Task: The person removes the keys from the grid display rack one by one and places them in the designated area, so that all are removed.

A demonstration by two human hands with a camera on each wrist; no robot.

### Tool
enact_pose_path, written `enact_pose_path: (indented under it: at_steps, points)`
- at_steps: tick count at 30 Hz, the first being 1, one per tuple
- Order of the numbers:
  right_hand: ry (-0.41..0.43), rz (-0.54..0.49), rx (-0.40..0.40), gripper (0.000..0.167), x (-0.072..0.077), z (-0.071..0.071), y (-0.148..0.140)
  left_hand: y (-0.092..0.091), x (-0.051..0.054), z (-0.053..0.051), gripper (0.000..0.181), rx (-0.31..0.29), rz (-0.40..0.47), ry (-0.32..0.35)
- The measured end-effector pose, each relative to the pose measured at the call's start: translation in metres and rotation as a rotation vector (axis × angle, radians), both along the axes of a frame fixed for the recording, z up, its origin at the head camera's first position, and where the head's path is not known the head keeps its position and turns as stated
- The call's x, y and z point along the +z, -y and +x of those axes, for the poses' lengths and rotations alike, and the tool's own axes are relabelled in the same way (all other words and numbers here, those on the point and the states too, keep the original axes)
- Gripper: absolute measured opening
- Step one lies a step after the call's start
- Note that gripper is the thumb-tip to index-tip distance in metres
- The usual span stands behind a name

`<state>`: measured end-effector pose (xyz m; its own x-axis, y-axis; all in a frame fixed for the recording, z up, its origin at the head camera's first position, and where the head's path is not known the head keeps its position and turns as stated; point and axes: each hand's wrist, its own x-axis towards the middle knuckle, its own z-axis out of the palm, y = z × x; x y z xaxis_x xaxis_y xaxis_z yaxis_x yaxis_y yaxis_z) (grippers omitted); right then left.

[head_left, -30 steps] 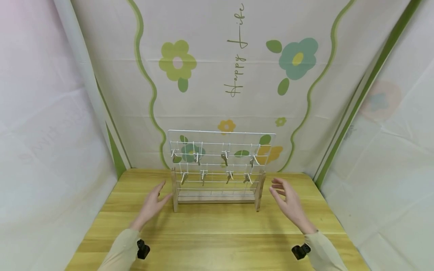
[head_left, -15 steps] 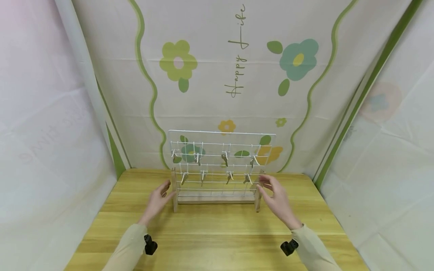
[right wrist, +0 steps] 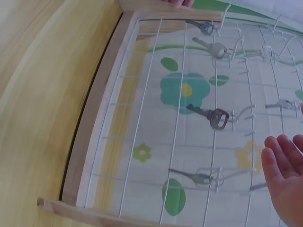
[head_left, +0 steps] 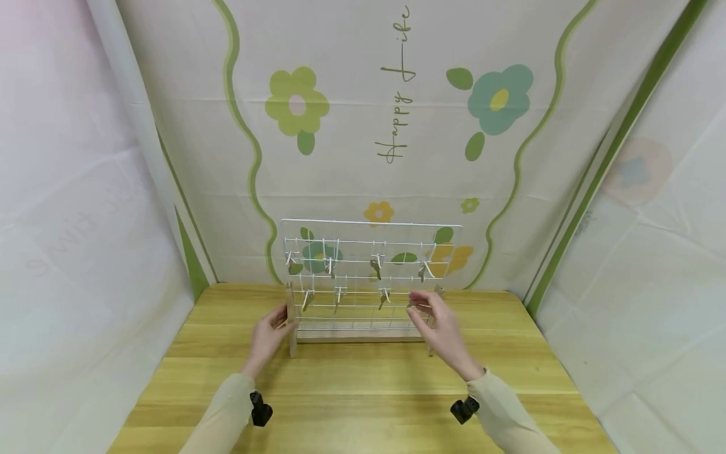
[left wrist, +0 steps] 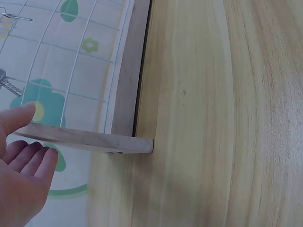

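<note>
Standing on the tabletop [head_left: 363, 394] before flower-printed cloth [head_left: 340, 173], the wire key rack [head_left: 363, 277] is straddled at its left upright [left wrist: 90, 136] by the left hand [head_left: 268, 338], thumb and fingers parted; its right upright [head_left: 430, 350] is partly screened by the right hand [head_left: 443, 328], likewise parted.

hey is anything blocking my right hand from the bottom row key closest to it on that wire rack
Only the white hook that the key hangs on: in the right wrist view, its prong sticks out toward your right hand. I see nothing else blocking the way.
</note>
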<state>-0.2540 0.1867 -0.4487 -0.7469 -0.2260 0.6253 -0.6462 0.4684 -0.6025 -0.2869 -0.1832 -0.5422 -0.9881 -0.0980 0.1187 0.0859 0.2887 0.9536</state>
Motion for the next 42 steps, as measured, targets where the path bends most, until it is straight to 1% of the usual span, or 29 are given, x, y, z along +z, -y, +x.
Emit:
enact_pose_path:
  at_steps: [3, 6, 10, 18, 24, 29, 31, 37, 39, 42]
  points:
    - [-0.002, -0.006, 0.022, 0.033, 0.012, 0.005, 0.013, -0.002, -0.001, -0.001, 0.057, 0.021, 0.013, 0.019]
    - [0.023, -0.02, 0.061, 0.032, 0.024, 0.01, 0.024, -0.004, -0.002, -0.002, 0.055, 0.04, 0.02, 0.024]
    - [0.041, -0.049, 0.115, 0.031, 0.033, 0.01, 0.037, -0.005, -0.004, -0.004, 0.052, 0.067, 0.027, 0.022]
    - [-0.022, -0.06, 0.155, 0.029, 0.037, 0.001, 0.062, -0.006, -0.008, -0.005, 0.051, 0.105, 0.057, 0.025]
    - [-0.023, -0.069, 0.192, 0.027, 0.042, -0.003, 0.078, -0.008, -0.013, -0.007, 0.046, 0.125, 0.066, -0.022]
    - [0.009, -0.083, 0.215, 0.027, 0.023, -0.022, 0.084, -0.009, -0.015, -0.009, 0.045, 0.134, 0.063, -0.029]
    - [0.019, -0.089, 0.219, 0.028, 0.019, -0.027, 0.088, -0.009, -0.015, -0.008, 0.045, 0.132, 0.065, -0.027]
    - [0.001, -0.092, 0.252, 0.027, 0.039, -0.013, 0.107, -0.01, -0.013, -0.008, 0.044, 0.127, 0.057, -0.037]
    - [-0.001, -0.086, 0.262, 0.026, 0.043, -0.011, 0.112, -0.01, -0.012, -0.007, 0.044, 0.131, 0.051, -0.036]
    - [0.009, -0.086, 0.276, 0.025, 0.044, -0.011, 0.12, -0.008, -0.012, -0.006, 0.044, 0.135, 0.047, -0.033]
